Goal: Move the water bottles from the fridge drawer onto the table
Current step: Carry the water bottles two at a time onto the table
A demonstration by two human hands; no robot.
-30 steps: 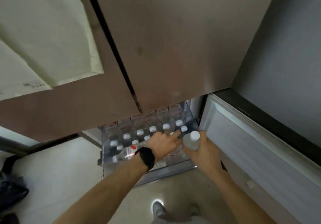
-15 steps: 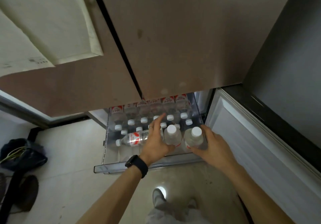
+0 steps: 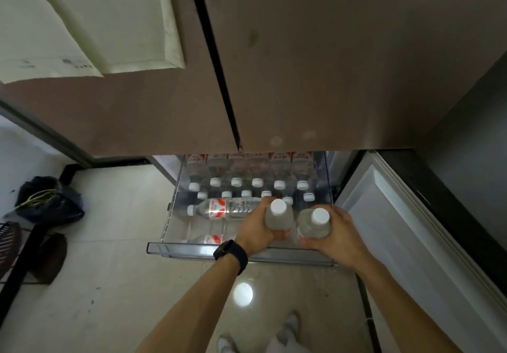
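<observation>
Nearest, in front of the drawer point(image 3: 178, 249), two pale shoes point(image 3: 291, 321) are seen on a glossy tiled floor point(image 3: 109, 284), where a round glare point(image 3: 242, 294) of light is reflected. Two bare forearms are stretched toward the drawer, a clear-walled fridge drawer pulled out over the floor. A black watch point(image 3: 230, 254) is worn on the left wrist, just at the drawer's front edge.

Over the drawer's front right part, two white-capped water bottles are held upright, side by side. The left bottle point(image 3: 278, 217) is gripped by the left hand point(image 3: 255, 232), its fingers curled round the body from the left. The right bottle point(image 3: 314, 225) is gripped by the right hand point(image 3: 340, 237), fingers wrapped round it from the right. Whether the two bottles touch, or rest on the drawer's bottom, cannot be told.

In the drawer's left front part, a red-labelled bottle point(image 3: 227, 208) is laid on its side, cap to the left. A second lying bottle point(image 3: 208, 239) is partly seen nearer the front edge. Toward the drawer's back, rows of upright bottles point(image 3: 236, 182) are packed, white caps up.

Above the drawer, two brown fridge doors point(image 3: 301, 64) are closed, and a pale paper point(image 3: 96, 18) is seen on the left one. To the drawer's right, a white door point(image 3: 397, 229) is swung open. Left of the drawer, well apart, a black bag point(image 3: 52, 202) is left on the floor.
</observation>
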